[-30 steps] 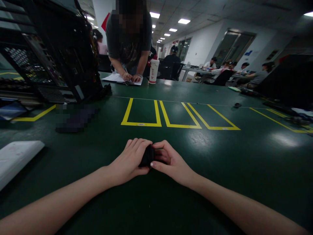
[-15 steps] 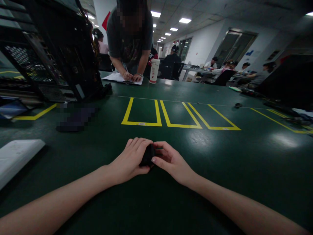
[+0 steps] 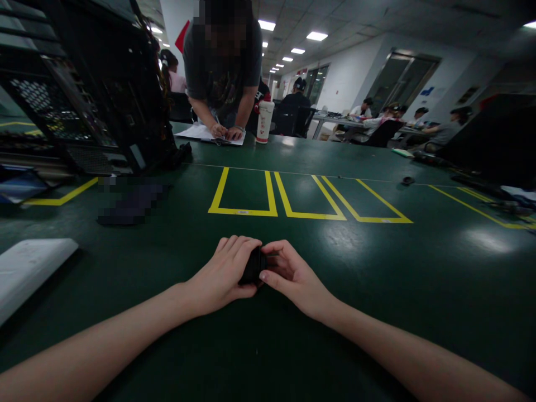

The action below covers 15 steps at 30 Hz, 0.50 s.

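A small black object [image 3: 252, 267] rests on the dark green table [image 3: 209, 357], between my two hands near the middle of the view. My left hand [image 3: 224, 273] is wrapped over its left side, with the thumb along the near edge. From the right, my right hand [image 3: 293, 276] grips the object's right end between curved fingers and thumb. Both palms hide much of the object, and its details are too dark to make out.
Yellow tape outlines [image 3: 243, 212] lie beyond my hands. At the left are a white box [image 3: 33, 268], a dark flat item [image 3: 134, 205] and a large black computer case [image 3: 104, 84]. Across the table a person [image 3: 224, 61] writes on paper beside a white cup [image 3: 264, 121].
The fingers of my right hand have shifted very slightly at the black object's right end. My left hand has stayed in place.
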{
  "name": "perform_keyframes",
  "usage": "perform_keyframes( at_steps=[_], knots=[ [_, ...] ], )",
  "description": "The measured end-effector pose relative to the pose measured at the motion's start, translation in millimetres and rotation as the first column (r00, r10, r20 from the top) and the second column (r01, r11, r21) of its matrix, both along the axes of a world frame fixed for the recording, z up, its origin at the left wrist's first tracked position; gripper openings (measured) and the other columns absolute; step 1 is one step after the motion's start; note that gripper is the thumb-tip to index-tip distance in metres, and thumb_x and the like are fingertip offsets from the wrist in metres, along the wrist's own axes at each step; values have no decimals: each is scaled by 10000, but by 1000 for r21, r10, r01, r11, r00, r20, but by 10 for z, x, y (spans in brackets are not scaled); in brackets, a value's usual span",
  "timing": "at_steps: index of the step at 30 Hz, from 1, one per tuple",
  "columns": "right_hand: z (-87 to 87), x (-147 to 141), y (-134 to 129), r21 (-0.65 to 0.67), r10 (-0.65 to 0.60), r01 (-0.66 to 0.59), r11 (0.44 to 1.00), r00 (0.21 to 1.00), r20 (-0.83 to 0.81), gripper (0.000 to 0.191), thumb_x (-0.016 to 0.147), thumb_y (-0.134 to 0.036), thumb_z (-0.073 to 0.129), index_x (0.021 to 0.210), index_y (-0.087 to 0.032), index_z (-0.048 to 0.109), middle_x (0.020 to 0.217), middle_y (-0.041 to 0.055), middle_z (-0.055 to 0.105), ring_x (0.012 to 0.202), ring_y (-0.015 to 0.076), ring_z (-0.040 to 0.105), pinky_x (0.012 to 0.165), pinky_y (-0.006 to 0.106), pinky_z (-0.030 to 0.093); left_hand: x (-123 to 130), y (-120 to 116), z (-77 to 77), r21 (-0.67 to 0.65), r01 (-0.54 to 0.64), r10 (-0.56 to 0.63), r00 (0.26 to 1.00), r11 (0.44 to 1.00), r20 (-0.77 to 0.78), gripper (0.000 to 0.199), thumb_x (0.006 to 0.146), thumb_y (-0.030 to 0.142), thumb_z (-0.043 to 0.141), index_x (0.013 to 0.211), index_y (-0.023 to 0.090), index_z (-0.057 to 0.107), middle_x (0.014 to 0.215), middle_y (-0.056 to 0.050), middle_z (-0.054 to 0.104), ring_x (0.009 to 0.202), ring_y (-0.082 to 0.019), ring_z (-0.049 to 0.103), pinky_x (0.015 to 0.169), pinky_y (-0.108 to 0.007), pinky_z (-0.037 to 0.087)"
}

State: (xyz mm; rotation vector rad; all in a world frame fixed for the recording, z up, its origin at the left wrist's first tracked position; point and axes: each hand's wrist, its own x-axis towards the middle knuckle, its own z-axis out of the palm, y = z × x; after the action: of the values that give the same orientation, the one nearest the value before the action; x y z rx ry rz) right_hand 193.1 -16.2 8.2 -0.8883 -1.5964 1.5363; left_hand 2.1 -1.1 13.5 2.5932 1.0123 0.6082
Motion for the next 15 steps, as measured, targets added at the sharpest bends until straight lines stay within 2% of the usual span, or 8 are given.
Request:
perform_keyframes(
  at_steps=[3, 7, 15],
  knots=[
    [21, 15, 4, -31, 16, -15, 999, 999, 35, 319, 807, -202, 609, 1094, -224, 469, 1106, 41, 538, 1068, 185, 537, 918, 391, 459, 0, 4, -32, 14, -10, 10, 1000, 1000, 11, 601, 715, 160, 657, 1211, 215, 322, 1145, -76, 511, 1012, -268, 489, 833, -410, 390],
    [-5, 39, 17, -28, 71, -72, 997, 997, -39, 366, 759, -162, 664, 1054, -227, 459, 1117, 29, 508, 1073, 177, 544, 941, 389, 446, 3, 5, -46, 26, -22, 22, 1000, 999, 14, 639, 680, 139, 677, 1208, 211, 323, 1157, -77, 505, 1019, -273, 487, 844, -419, 383],
    [-26, 4, 16, -22, 26, -27, 999, 998, -50, 225, 809, -225, 613, 987, -226, 476, 961, 6, 560, 937, 158, 582, 809, 340, 494, 9, -3, 19, 3, -7, 7, 1000, 1000, -21, 579, 730, 160, 665, 1201, 176, 328, 1158, -97, 499, 1019, -263, 476, 845, -408, 381]
  ],
)
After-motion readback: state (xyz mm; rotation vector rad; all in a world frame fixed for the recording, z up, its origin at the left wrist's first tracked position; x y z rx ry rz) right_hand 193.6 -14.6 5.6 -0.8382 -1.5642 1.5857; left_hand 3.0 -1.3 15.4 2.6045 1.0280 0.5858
